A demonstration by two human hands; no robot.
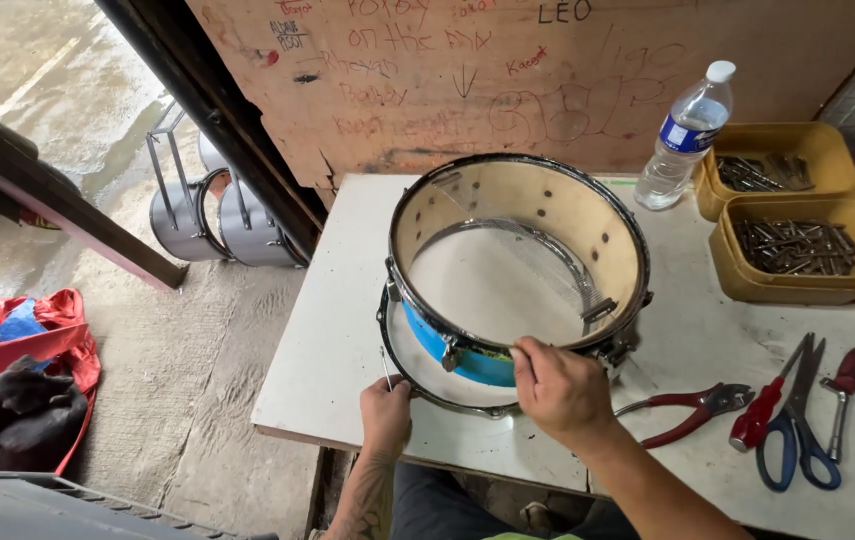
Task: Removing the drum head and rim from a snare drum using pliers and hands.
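A blue drum shell (468,360) with a pale wooden inside and a black top hoop (508,165) sits tilted on a white table (328,330). Beneath it lies a metal hoop with a white drumhead (428,375). My right hand (558,390) grips the near rim of the shell, fingers curled over the edge. At the lower hoop's near-left edge my left hand (386,410) pinches it, next to a thin metal rod (385,365).
Red-handled pliers (693,410), a red screwdriver (853,380) and blue scissors (798,440) lie at the right. Two tan tubs of metal rods (798,250) and a water bottle (688,135) stand at the back. Drum shells (218,215) rest on the floor left.
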